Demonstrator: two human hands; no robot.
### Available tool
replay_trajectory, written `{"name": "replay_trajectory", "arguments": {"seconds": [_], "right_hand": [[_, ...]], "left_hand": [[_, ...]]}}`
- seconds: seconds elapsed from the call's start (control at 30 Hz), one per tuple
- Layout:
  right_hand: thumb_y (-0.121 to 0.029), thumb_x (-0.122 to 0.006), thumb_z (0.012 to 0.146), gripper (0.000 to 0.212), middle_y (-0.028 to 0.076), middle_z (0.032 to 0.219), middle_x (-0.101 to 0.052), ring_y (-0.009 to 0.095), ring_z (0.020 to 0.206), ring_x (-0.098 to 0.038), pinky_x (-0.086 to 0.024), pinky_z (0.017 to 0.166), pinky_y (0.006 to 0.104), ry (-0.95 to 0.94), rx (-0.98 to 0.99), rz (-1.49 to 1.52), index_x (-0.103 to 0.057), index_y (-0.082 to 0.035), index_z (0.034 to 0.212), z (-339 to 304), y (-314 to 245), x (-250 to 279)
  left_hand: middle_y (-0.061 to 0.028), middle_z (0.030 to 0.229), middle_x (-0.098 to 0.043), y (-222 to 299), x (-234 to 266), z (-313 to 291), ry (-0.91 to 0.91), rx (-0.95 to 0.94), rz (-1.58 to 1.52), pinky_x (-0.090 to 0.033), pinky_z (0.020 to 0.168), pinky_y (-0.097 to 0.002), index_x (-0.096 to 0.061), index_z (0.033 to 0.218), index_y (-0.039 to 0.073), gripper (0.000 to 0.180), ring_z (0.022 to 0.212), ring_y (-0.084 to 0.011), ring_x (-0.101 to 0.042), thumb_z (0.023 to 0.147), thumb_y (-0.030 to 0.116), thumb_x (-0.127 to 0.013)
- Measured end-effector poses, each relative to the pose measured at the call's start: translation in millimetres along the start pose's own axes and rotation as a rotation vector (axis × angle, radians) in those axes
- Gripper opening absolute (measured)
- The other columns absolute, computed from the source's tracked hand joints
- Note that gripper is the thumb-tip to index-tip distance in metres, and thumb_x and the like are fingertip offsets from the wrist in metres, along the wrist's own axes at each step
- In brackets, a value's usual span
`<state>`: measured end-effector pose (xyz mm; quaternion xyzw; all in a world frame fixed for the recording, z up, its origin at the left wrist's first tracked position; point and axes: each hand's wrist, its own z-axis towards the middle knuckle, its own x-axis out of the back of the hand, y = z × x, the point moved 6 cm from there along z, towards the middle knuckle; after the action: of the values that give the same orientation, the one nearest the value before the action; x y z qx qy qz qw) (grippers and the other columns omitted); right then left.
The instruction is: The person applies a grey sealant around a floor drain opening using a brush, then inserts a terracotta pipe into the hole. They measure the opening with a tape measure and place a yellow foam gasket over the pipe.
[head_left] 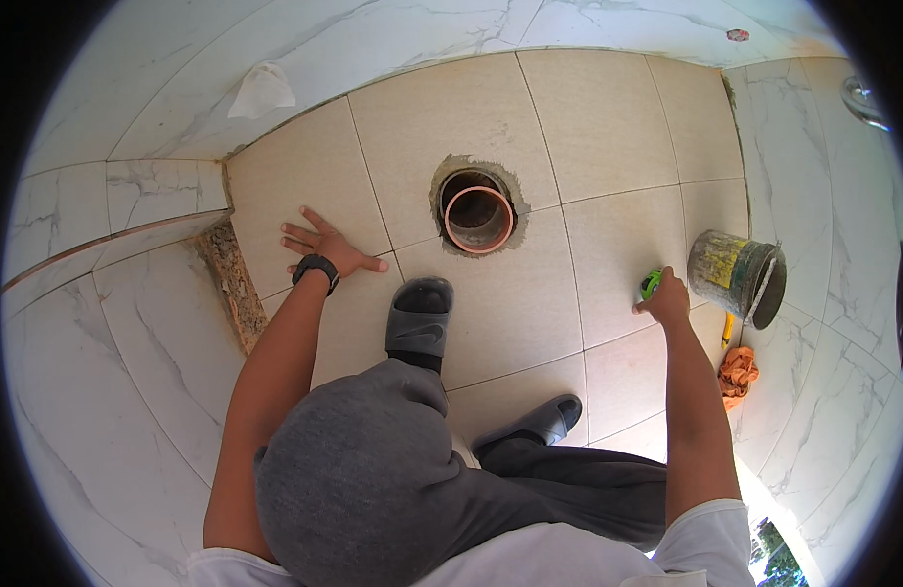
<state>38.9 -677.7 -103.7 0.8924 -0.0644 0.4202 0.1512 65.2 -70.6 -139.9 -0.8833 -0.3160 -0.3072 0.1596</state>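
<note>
My left hand (336, 251) rests flat on the beige floor tiles with its fingers spread, and holds nothing. A black watch (316, 271) is on that wrist. Over on the right, my right hand (671, 299) is closed around a small green and black tape measure (650, 284) at the tiled floor; the fingers partly cover it. Between my hands and farther off, an orange-brown pipe (479, 251) sits in a round hole cut through the tiles. Rough grey cement (519, 191) rings the hole.
Right of my right hand is a stained bucket (718, 272), its dark opening toward the right. Near it lie a yellow tool (728, 330) and a crumpled orange cloth (737, 378). Marbled tile walls surround the floor. A bare rough strip (231, 284) borders the left side.
</note>
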Motion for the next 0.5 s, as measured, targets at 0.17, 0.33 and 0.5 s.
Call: {"name": "replay_trajectory", "arguments": {"seconds": [0.17,0.33,0.5], "right_hand": [[-0.028,-0.098,0.047,0.092,0.019,0.103,-0.070,0.037,0.100,-0.069,-0.057,0.085,0.0432,-0.006,0.003,0.008,-0.050,-0.004,0.121,1.8,0.7,-1.5],[-0.027,-0.098,0.047,0.093,0.019,0.105,-0.069,0.037,0.102,-0.068,-0.056,0.086,0.0431,-0.031,-0.020,0.003,-0.049,-0.004,0.122,3.5,1.3,-4.4],[-0.025,-0.098,0.050,0.088,0.019,0.106,-0.069,0.036,0.104,-0.068,-0.056,0.088,0.0426,-0.038,-0.022,0.016,-0.049,-0.004,0.120,1.2,-1.0,-1.9]], "left_hand": [[-0.0416,0.149,0.034,0.7,-0.2,-0.4,0.000,0.000,-0.004,-0.008,0.105,-0.0802,0.037,0.146,0.002,0.178,0.144,-0.0559,0.025,0.044,0.054,-0.099],[-0.0467,0.149,0.025,1.2,1.7,-0.2,0.040,-0.002,0.062,-0.008,0.116,-0.0681,0.028,0.150,-0.002,0.178,0.142,-0.0635,0.018,0.040,0.058,-0.098],[-0.0462,0.149,0.026,1.9,0.6,4.1,0.021,-0.015,0.091,-0.006,0.112,-0.0736,0.034,0.147,-0.001,0.176,0.142,-0.0615,0.019,0.045,0.057,-0.097]]}}
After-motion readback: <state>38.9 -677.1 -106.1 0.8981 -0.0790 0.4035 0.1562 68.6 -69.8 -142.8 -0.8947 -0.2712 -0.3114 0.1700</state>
